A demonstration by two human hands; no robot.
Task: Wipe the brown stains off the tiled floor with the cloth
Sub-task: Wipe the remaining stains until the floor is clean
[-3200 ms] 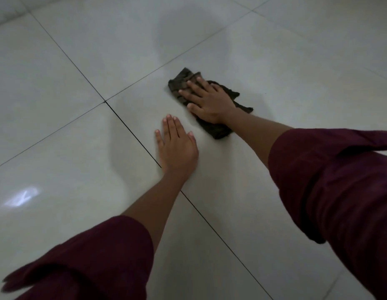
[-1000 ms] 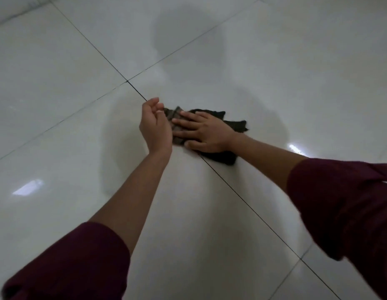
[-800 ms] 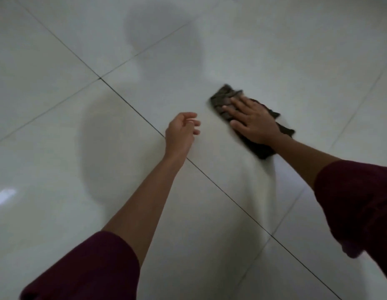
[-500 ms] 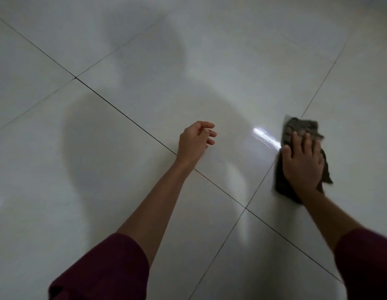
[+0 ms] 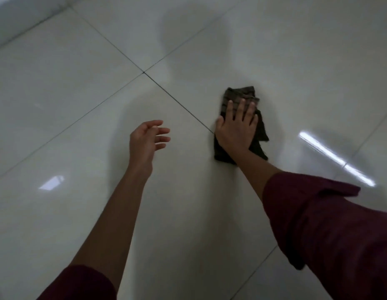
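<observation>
- The cloth (image 5: pixel 242 98), dark and crumpled, lies flat on the pale glossy tiled floor (image 5: pixel 80 105), just right of a dark grout line (image 5: pixel 177 100).
- The right hand (image 5: pixel 237 128) presses on the cloth, palm down, fingers straight and spread, with the thumb at the cloth's left edge.
- The left hand (image 5: pixel 147 139) is well left of the cloth, fingers loosely extended and holding nothing; whether it touches the floor cannot be told.
- Both forearms are bare below dark maroon sleeves (image 5: pixel 329 224).
- A bright streak of reflected light (image 5: pixel 335 159) lies on the floor right of the cloth.

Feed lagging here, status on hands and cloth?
Right hand flat on cloth, pressing it to floor. Left hand open, holding nothing. No stains visible.
</observation>
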